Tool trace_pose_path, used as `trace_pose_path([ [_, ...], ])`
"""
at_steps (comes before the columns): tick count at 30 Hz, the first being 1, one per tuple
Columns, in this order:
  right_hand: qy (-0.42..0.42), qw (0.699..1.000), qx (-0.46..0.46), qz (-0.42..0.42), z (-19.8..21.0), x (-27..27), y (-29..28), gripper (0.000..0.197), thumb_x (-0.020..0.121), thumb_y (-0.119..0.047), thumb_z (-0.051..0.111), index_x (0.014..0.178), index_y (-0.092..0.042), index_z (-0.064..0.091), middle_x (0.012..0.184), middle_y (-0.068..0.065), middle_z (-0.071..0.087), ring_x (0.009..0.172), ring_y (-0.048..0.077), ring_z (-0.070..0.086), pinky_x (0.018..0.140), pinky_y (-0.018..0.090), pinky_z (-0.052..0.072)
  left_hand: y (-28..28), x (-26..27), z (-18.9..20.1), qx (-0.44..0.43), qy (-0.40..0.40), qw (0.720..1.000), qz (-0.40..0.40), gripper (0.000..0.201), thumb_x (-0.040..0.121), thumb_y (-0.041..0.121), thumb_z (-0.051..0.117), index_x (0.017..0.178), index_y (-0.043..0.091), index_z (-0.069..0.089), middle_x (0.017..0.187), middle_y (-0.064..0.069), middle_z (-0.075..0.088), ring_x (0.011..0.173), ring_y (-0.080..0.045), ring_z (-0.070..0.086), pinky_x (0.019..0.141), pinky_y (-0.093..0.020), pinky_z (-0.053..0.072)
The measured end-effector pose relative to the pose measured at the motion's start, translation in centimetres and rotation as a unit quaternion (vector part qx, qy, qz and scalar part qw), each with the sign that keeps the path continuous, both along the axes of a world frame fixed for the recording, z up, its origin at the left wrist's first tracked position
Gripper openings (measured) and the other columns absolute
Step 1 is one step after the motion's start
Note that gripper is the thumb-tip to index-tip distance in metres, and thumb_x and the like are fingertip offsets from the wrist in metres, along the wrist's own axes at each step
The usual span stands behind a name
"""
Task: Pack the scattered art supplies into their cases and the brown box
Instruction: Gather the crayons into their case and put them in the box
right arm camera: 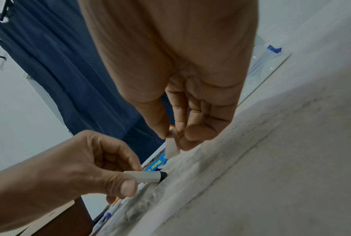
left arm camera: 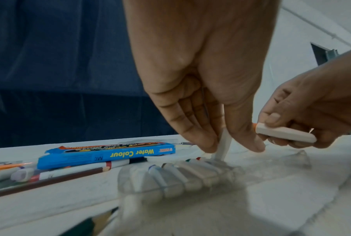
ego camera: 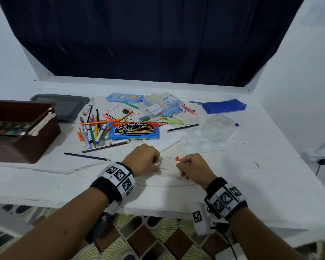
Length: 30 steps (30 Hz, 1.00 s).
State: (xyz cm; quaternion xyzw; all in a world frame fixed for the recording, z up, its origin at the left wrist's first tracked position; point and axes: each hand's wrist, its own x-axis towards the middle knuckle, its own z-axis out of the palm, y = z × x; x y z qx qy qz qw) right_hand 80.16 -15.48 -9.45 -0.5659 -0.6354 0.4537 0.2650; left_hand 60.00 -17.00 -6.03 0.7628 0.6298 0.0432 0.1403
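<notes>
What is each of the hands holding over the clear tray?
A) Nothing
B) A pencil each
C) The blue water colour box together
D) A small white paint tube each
D: the left hand pinches a white tube upright over the clear tray; the right hand grips another white tube.

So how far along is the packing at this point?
Early. Done: the brown box already holds a few items, and the clear slotted tray near the table edge has several white tubes in it. In hand: the left hand is lowering a white tube into the tray, and the right hand holds an orange-capped tube. Left: the pile of markers and pencils, the watercolour box and the blue pouch.
</notes>
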Motion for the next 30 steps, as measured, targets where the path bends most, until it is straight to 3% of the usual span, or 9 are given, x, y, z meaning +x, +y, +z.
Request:
trace_pose_path([
  [4, -0.019, 1.0, 0.007, -0.016, 0.1, -0.3, -0.3, 0.024, 0.086, -0.012, 0.063, 0.072, 0.006, 0.066, 0.062, 0.01, 0.063, 0.059, 0.02, 0.059, 0.055, 0.029, 0.049, 0.2, -0.3, 0.0, -0.033, 0.018, 0.998, -0.043, 0.014, 0.082, 0.029, 0.075, 0.077, 0.017, 0.068, 0.07, 0.004, 0.055, 0.069, -0.014, 0.049, 0.056, -0.023, 0.035],
  [7, -0.023, 0.999, 0.012, -0.023, 0.1, -0.4, -0.4, 0.025, 0.086, -0.013, 0.064, 0.071, 0.006, 0.066, 0.062, 0.01, 0.064, 0.059, 0.02, 0.06, 0.056, 0.028, 0.05, 0.5, -0.3, -0.2, -0.038, 0.017, 0.997, -0.071, 0.012, 0.086, 0.02, 0.068, 0.092, 0.014, 0.075, 0.088, -0.002, 0.07, 0.072, -0.012, 0.051, 0.065, -0.023, 0.04],
  [10, -0.031, 0.999, 0.012, -0.029, 0.1, -0.6, -0.7, 0.024, 0.087, -0.014, 0.064, 0.07, 0.003, 0.068, 0.061, 0.011, 0.065, 0.057, 0.02, 0.058, 0.056, 0.029, 0.05, 1.0, -0.4, -0.3, -0.039, 0.028, 0.995, -0.087, 0.015, 0.085, 0.018, 0.067, 0.096, 0.014, 0.076, 0.097, -0.006, 0.071, 0.084, -0.02, 0.062, 0.072, -0.025, 0.045],
  [16, -0.049, 0.998, 0.014, -0.039, 0.5, -1.2, -0.8, 0.027, 0.087, -0.015, 0.064, 0.067, 0.002, 0.068, 0.06, 0.012, 0.067, 0.057, 0.017, 0.06, 0.06, 0.027, 0.05, 2.3, -0.5, -0.8, -0.037, 0.039, 0.994, -0.094, 0.018, 0.08, 0.024, 0.074, 0.097, 0.018, 0.075, 0.102, -0.003, 0.069, 0.088, -0.019, 0.063, 0.08, -0.033, 0.055],
  [19, -0.07, 0.997, 0.019, -0.035, 1.1, -2.0, -0.5, 0.025, 0.086, -0.014, 0.067, 0.066, 0.0, 0.068, 0.057, 0.007, 0.065, 0.051, 0.009, 0.057, 0.061, 0.027, 0.05, 2.8, -1.1, -0.5, -0.04, 0.042, 0.991, -0.117, 0.037, 0.082, 0.035, 0.074, 0.114, 0.018, 0.069, 0.109, -0.002, 0.062, 0.102, -0.019, 0.055, 0.081, -0.027, 0.046],
  [21, -0.088, 0.995, 0.021, -0.041, 1.7, -2.8, -0.1, 0.015, 0.083, -0.015, 0.07, 0.073, -0.004, 0.068, 0.056, 0.003, 0.066, 0.045, 0.003, 0.056, 0.056, 0.023, 0.046, 3.1, -1.9, -0.6, -0.04, 0.048, 0.991, -0.118, 0.057, 0.076, 0.049, 0.076, 0.124, 0.022, 0.061, 0.115, 0.0, 0.058, 0.109, -0.019, 0.05, 0.088, -0.031, 0.044],
  [23, -0.113, 0.993, 0.015, -0.031, 2.2, -3.7, 0.3, 0.012, 0.081, -0.015, 0.073, 0.073, -0.008, 0.068, 0.058, 0.002, 0.067, 0.044, 0.0, 0.056, 0.055, 0.021, 0.045, 3.2, -2.6, -0.8, -0.058, 0.073, 0.99, -0.11, 0.066, 0.066, 0.061, 0.077, 0.118, 0.025, 0.058, 0.112, 0.003, 0.058, 0.107, -0.019, 0.05, 0.09, -0.038, 0.046],
  [26, -0.163, 0.986, -0.014, -0.003, 2.5, -5.4, 1.0, 0.015, 0.08, -0.014, 0.075, 0.07, -0.004, 0.071, 0.061, 0.005, 0.068, 0.056, 0.009, 0.061, 0.064, 0.028, 0.054, 3.2, -3.3, -1.6, -0.075, 0.105, 0.986, -0.104, 0.059, 0.06, 0.066, 0.078, 0.094, 0.024, 0.055, 0.098, 0.004, 0.055, 0.092, -0.017, 0.051, 0.08, -0.035, 0.048],
  [30, -0.218, 0.976, -0.027, 0.003, 2.3, -7.0, 1.7, 0.018, 0.077, -0.018, 0.078, 0.079, -0.004, 0.068, 0.078, 0.01, 0.071, 0.079, 0.023, 0.068, 0.079, 0.036, 0.059, 3.3, -3.4, -1.7, -0.069, 0.097, 0.988, -0.101, 0.056, 0.06, 0.063, 0.08, 0.095, 0.024, 0.06, 0.095, 0.005, 0.054, 0.089, -0.016, 0.05, 0.075, -0.032, 0.046],
])
